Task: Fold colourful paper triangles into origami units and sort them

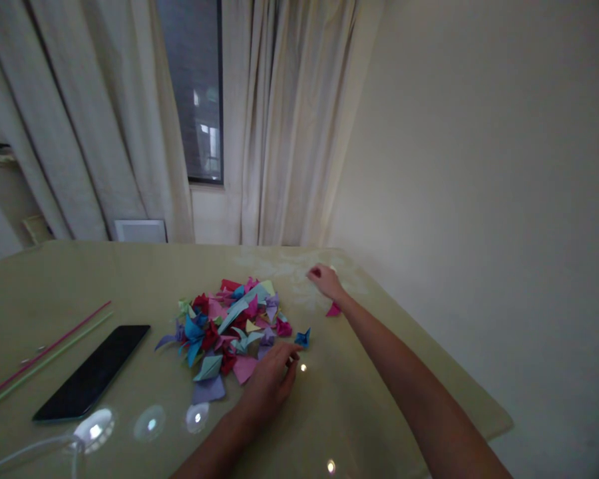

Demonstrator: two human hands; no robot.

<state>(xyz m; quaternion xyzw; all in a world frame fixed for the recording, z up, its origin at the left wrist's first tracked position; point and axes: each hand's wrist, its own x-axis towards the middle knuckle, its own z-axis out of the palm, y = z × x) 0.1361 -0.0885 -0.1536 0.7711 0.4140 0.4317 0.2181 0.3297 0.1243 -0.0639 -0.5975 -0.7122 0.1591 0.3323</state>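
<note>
A big heap of folded paper sits on the counter, near the middle. It has red, blue, pink, purple and green bits, and some have pointy wings. The left hand is low at the near right side of the heap. Its fingers bend loosely, and I cannot tell if its grip is spread or pressed together. A little blue paper sits just past its fingertips. The right hand is farther off, to the right of the heap. Its fingers curl in close, but I cannot tell if its grip pinches anything. A small pink paper peeks out beside that wrist. Over on the left are a flat black tablet, a pink stick and a green stick. A white cord bends at the near left. Long pale curtains hang at the far side.
</note>
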